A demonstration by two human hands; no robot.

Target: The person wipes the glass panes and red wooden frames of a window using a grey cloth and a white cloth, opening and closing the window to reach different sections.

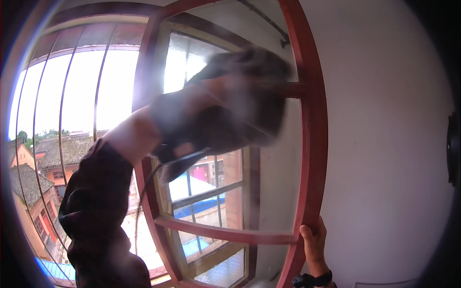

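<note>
A red wooden window sash (313, 144) with glass panes stands open in front of me. My left hand (209, 91), blurred, holds a dark cloth (248, 115) against or just before the upper middle panes; contact with the glass cannot be told. The cloth hangs below the hand and hides part of a crossbar. A dark strap (165, 111) and a thin cable (140, 208) are at the left wrist. Low on the right, my right hand (316, 237) grips the outer stile of the sash, its thumb on the near face. It wears a black wristband (311, 279).
Vertical metal bars (65, 97) cross the opening at the left, with tiled roofs (72, 151) outside. Behind the sash, a second window (216, 190) shows through or in the glass. A plain pale wall (378, 144) rises at the right.
</note>
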